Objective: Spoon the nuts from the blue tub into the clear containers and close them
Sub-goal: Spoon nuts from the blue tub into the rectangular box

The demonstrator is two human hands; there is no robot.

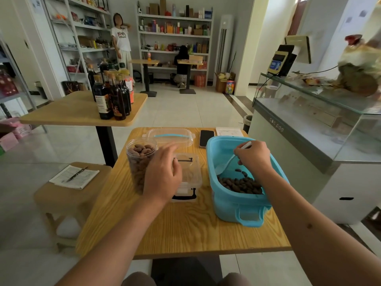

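Your right hand (pixel 252 156) pinches the spoon (pixel 231 162) inside the blue tub (pixel 237 207), fingers curled round it. Left hand (pixel 162 176), fingers loosely bent, steadies the full jar (pixel 138 162). Next, scoop nuts (pixel 239 184).

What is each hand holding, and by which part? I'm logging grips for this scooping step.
The right hand grips the white spoon by its handle's upper end, its bowl down in the blue tub. The left hand holds nothing.

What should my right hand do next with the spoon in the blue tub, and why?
Probably lower the spoon into the nuts heaped at the near end of the blue tub and scoop. The right hand grips the handle, and the bowl looks empty, just above the pile. The left hand rests against the tall clear container, already nearly full and still open.
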